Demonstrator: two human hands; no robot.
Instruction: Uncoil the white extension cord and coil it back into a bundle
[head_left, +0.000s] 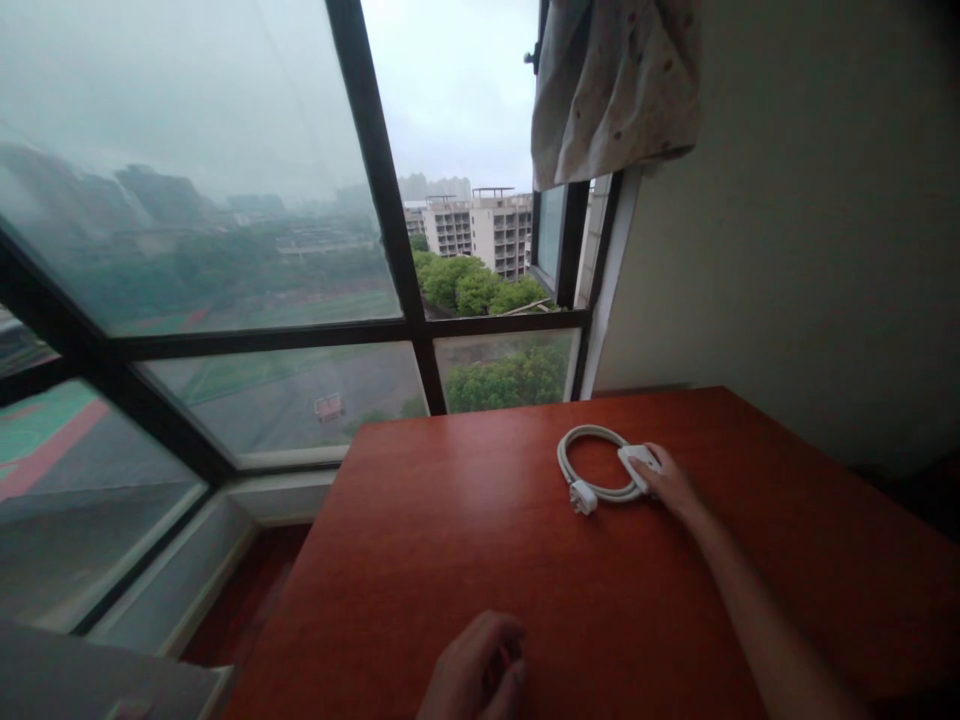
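Note:
A white power strip lies on the reddish-brown table, with its pale grey cord looped to its left. At the near side of the loop sits the white plug, prongs toward me. My right hand grips the strip's right side, thumb on top and fingers around the far edge, covering part of it. Close to me at the bottom of the view, my left hand is loosely curled over the table. A gap shows between its thumb and fingers, and nothing is visible in it.
The table reaches to a dark-framed window, one pane of which stands open. A spotted curtain hangs above its far edge. A plain wall rises at the right. Floor and a low ledge lie left.

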